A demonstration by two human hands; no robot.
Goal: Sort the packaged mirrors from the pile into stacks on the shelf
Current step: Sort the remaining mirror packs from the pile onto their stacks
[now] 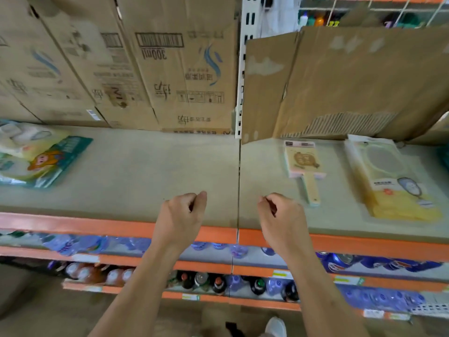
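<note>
On the beige shelf board (145, 171), a small packaged hand mirror (303, 164) with a pale handle lies right of centre. Further right sits a stack of larger packaged mirrors (388, 176) with round frames and yellow cards. At the far left lies a pile of teal and yellow packages (36, 154) with a cartoon figure on them. My left hand (181, 215) and my right hand (283, 215) hover over the shelf's front edge, on either side of the seam between the boards. The fingers of both are curled in, and both hold nothing.
Large cardboard boxes (121, 69) line the back of the shelf, and a torn open carton (352, 81) overhangs the mirrors at the right. A white slotted upright (243, 69) divides the bays. Orange-edged lower shelves (218, 266) carry bottles and cans.
</note>
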